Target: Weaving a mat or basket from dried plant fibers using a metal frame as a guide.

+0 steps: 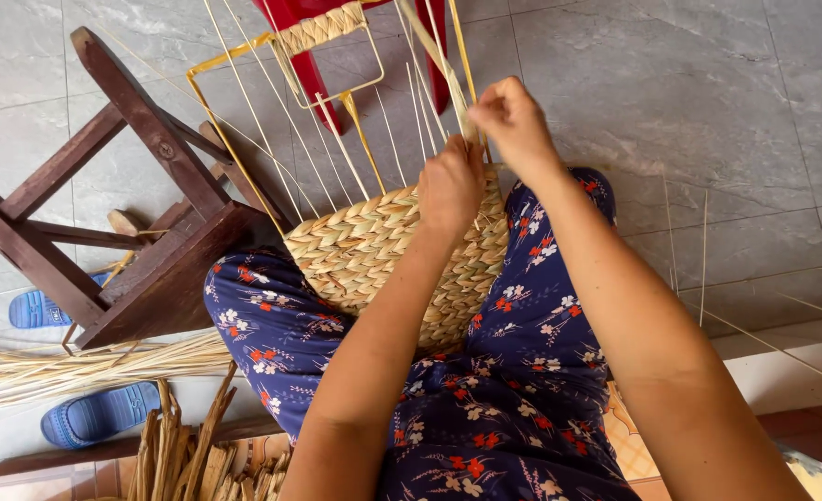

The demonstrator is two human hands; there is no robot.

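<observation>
Woven basket (383, 255) of pale plaited straw rests on the person's lap, against the blue flowered trousers (513, 390), with a yellow wire frame (230, 139) and thin upright stakes (337, 139) rising from its rim toward the top edge of the head view. Both hands work at the basket's far rim, at its right end. The left hand (450, 186) is curled narrow, knuckles up, pressing on the rim where the weave ends. The right hand (513, 121) sits just beyond and above it, fingers pinched shut on a flat straw strand (434, 56) that runs up and away to the top edge. The two hands nearly touch.

On the tiled floor (726, 111) to the left lies a dark wooden stool (133, 232) tipped on its side, close beside the basket. A bundle of loose straw (86, 366) lies below it, with blue sandals (100, 413) near the lower left corner. Red chair legs (304, 56) stand behind the frame.
</observation>
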